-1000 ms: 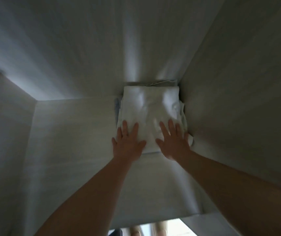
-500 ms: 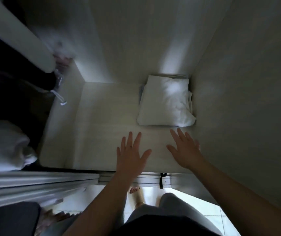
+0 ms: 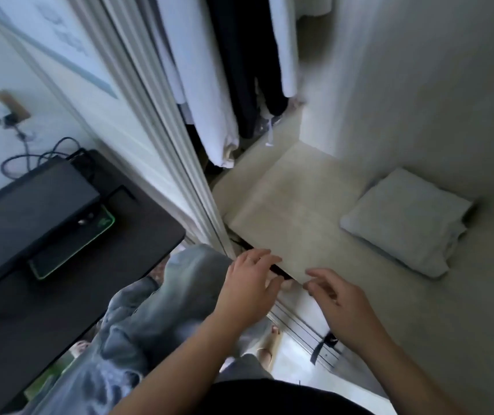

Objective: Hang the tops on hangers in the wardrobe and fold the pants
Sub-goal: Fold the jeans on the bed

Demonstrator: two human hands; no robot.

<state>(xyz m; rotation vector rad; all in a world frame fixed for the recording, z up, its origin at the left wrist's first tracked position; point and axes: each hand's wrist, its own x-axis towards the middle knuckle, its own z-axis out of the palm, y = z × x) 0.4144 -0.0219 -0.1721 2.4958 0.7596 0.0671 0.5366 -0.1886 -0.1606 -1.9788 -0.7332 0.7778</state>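
Now the folded pants (image 3: pixel 404 220) lie on the shelf (image 3: pixel 284 205) by the right wall (image 3: pixel 425 100), while your left hand (image 3: pixel 248 283) and right hand (image 3: pixel 335 298) hang loose and empty at its front edge. Their layers splay at one corner, so a nudge could undo the fold.

Home bedroom. A wardrobe (image 3: pixel 419 85) with hanging clothes (image 3: pixel 218 70) and folded laundry (image 3: pixel 404 217) on a shelf (image 3: pixel 293 199) stands beside a dark desk (image 3: pixel 138 223) carrying a monitor (image 3: pixel 30 202); cables (image 3: pixel 24 151) run from a wall socket (image 3: pixel 1 109).
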